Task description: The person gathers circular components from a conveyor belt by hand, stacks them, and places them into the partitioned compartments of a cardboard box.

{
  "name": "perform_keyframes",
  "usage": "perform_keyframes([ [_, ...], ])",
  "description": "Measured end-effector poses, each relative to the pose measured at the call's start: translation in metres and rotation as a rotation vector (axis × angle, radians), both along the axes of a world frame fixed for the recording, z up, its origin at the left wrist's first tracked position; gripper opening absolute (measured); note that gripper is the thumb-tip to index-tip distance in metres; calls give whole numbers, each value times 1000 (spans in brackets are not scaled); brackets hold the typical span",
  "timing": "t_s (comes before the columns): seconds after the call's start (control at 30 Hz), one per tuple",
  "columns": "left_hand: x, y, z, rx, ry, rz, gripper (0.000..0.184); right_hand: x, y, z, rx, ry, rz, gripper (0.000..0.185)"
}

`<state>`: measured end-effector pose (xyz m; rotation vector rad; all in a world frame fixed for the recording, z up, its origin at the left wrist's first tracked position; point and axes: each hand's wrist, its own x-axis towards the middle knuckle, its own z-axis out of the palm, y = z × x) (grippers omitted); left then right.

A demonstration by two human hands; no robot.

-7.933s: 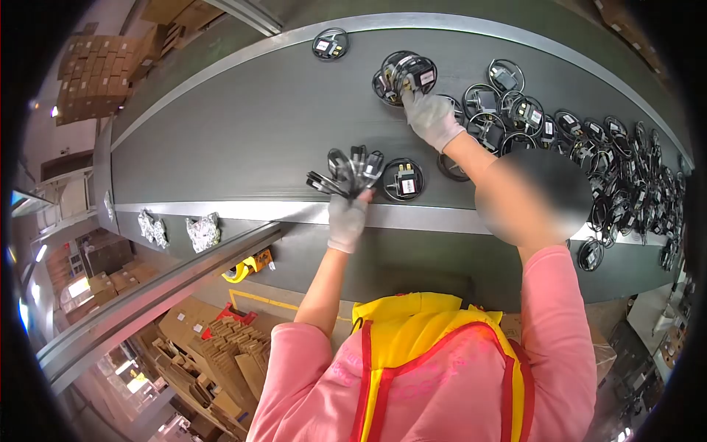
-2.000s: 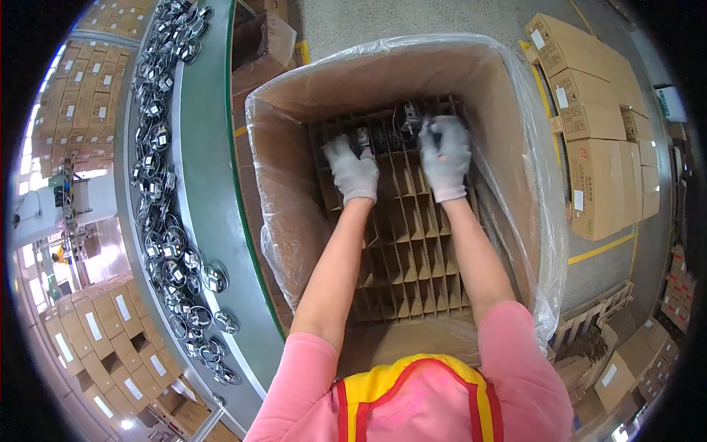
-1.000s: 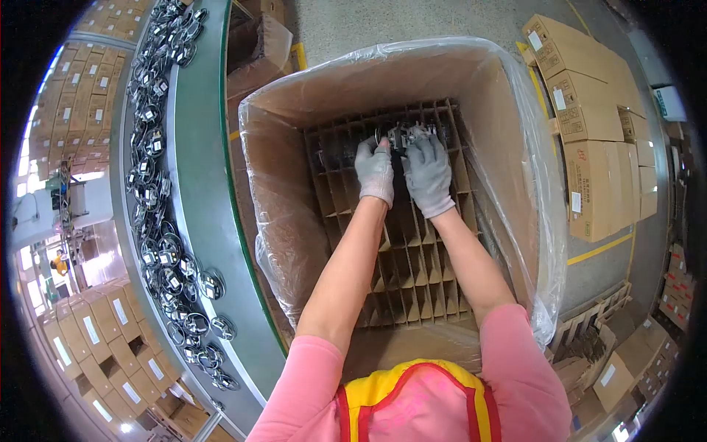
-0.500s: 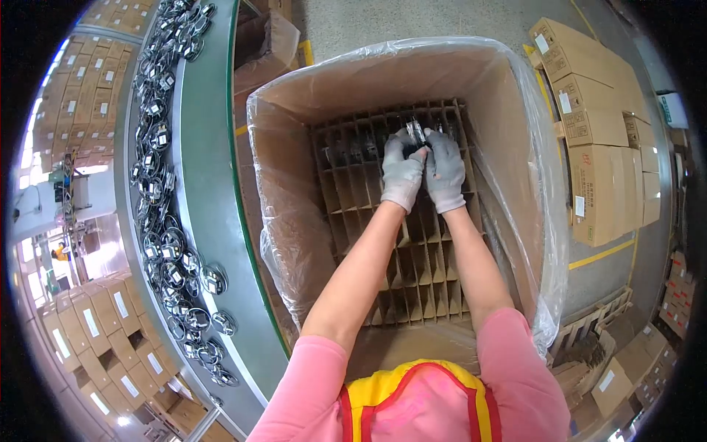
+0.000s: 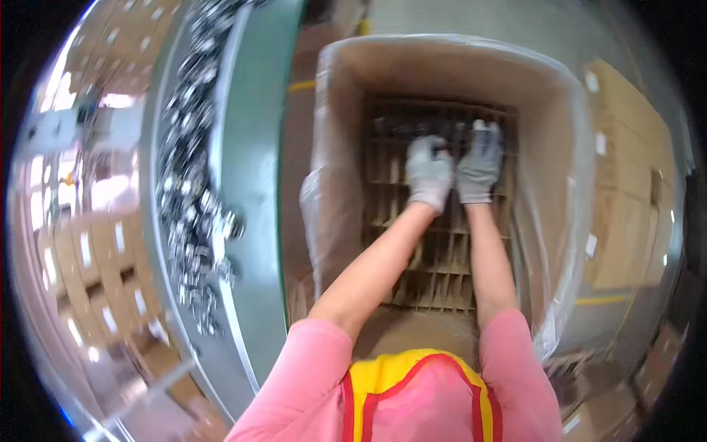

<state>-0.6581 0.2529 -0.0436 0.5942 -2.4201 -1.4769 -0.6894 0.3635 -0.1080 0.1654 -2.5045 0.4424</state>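
Note:
Both my hands wear grey-white gloves and are inside a large carton (image 5: 560,221) lined with clear plastic. My left hand (image 5: 429,171) bends over the cardboard divider grid (image 5: 434,283), its fingers curled and smeared by motion. A dark patch shows by its thumb, and I cannot tell whether it holds anything. Just to the right, apart from it, my right hand (image 5: 480,163) has its fingers stretched forward over the far cells, with nothing visible in it. Dark items (image 5: 398,127) sit in the far row of cells, too blurred to name.
On my left runs a green-edged conveyor (image 5: 254,169) with a long heap of black coiled cables (image 5: 191,177) on it. Brown boxes (image 5: 626,177) are stacked to the right of the carton. More stacked boxes (image 5: 96,250) stand beyond the conveyor.
The view has swung left and blurred, so the carton appears further right. My hands have parted from around a black-and-silver item, which no longer shows clearly between them.

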Motion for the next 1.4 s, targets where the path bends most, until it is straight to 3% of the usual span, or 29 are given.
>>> perform_keyframes([
  [0.17, 10, 5, 58, 86, 246, 7, 18, -8, 9, -1, 168, -273, 356, 42],
  [0.3, 42, -20, 124, 215, 457, 19, 20, -10, 34, -26, 237, -197, 296, 41],
  [0.37, 76, -65, 146, 14, 578, -21, 21, -28, 32, -23, 199, -112, 241, 41],
  [0.43, 118, -119, 155, -218, 592, -43, 22, -32, 13, 22, 59, -90, 253, 38],
  [0.47, 140, -140, 139, -66, 447, 6, 23, -28, -7, 54, -62, -50, 295, 35],
  [0.5, 166, -168, 126, -274, 379, 81, 25, -20, -30, 85, -183, -11, 333, 32],
  [0.57, 220, -228, 99, -622, 226, 237, 28, 4, -80, 151, -168, 68, 513, 29],
  [0.63, 267, -278, 60, -785, -178, 408, 53, 32, -136, 193, -168, 37, 709, 27],
  [0.67, 287, -304, 50, -897, -242, 466, 63, 46, -163, 205, -178, -38, 814, 27],
  [0.7, 306, -330, 44, -919, -301, 488, 61, 56, -188, 208, -208, -84, 967, 25],
  [0.73, 321, -355, 37, -886, -318, 478, 57, 76, -218, 211, -253, -225, 1095, 24],
  [0.8, 345, -382, 35, -832, -336, 414, 50, 116, -276, 215, -16, -194, 1250, 22],
  [0.87, 368, -394, 54, -793, -346, 312, 42, 152, -337, 205, -20, -513, 1397, 22],
  [0.93, 402, -396, 65, -635, -151, 394, 35, 189, -395, 187, -17, -695, 1438, 25],
  [0.97, 417, -400, 67, -562, -53, 431, 32, 198, -423, 161, -91, -818, 1413, 26],
  [1.03, 454, -414, 50, -378, 149, 636, 18, 225, -469, 147, -93, -804, 1303, 38],
  [1.1, 499, -429, 41, -216, 52, 729, 13, 238, -517, 104, -116, -800, 1161, 46],
  [1.17, 541, -442, 28, -224, -67, 775, 12, 264, -546, 93, -382, -951, 1003, 53],
  [1.2, 560, -446, 31, -227, -156, 770, 14, 270, -557, 72, -513, -939, 986, 47],
  [1.3, 594, -458, 40, -259, -138, 868, 18, 330, -550, 96, -350, -672, 914, 34],
  [1.37, 603, -470, 52, -413, -158, 874, 25, 362, -531, 80, -6, -219, 1125, 33],
  [1.4, 603, -480, 50, -562, -103, 882, 27, 379, -521, 86, 36, -171, 1274, 35],
])
